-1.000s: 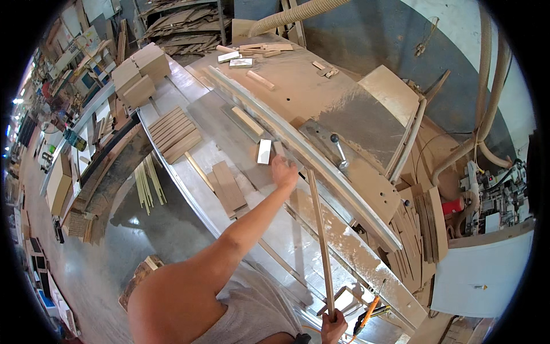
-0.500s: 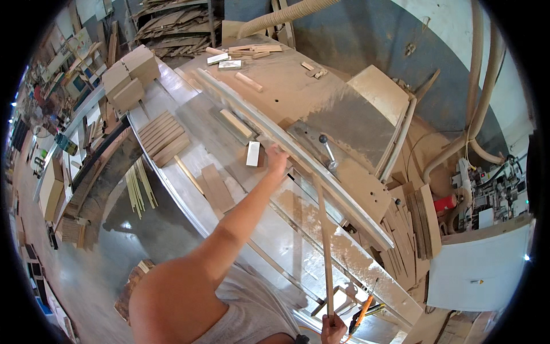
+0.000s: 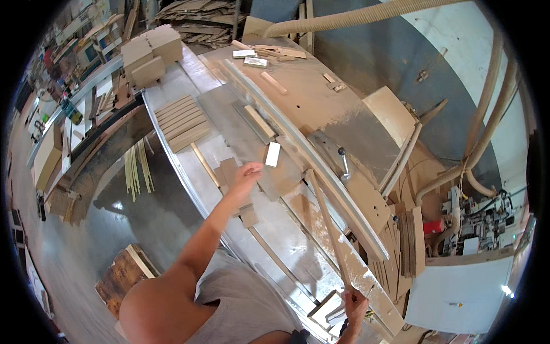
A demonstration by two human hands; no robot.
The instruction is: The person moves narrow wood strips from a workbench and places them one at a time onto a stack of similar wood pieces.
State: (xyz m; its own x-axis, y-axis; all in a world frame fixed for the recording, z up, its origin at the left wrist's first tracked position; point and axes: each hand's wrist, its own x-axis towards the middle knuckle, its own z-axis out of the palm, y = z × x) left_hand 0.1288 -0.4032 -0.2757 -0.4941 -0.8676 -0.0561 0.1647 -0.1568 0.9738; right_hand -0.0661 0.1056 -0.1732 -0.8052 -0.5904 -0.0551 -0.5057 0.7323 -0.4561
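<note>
My right hand [image 3: 355,304] is closed round the lower end of a long thin wooden strip [image 3: 330,232]. The strip slants up along a metal fence [image 3: 321,166], its far end close to it. Out over the metal table [image 3: 252,189] reaches my left hand [image 3: 245,175], fingers extended and apparently holding nothing. A white-topped block [image 3: 272,154] lies just beyond those fingertips, with a short wooden bar [image 3: 259,121] behind it against the fence. Flat brown wood pieces [image 3: 228,170] are partly covered by my left hand and forearm.
Grooved wooden boards [image 3: 182,121] and cardboard boxes [image 3: 150,51] stand at the table's far left. Beyond the fence are a black-knobbed lever [image 3: 344,163] and a dusty surface with wood offcuts [image 3: 281,53]. A small box [image 3: 327,308] sits beside my right hand.
My left hand has drawn back left from the fence, past the white-topped block. My right hand has moved slightly right and up, still gripping the strip. The whole view has shifted.
</note>
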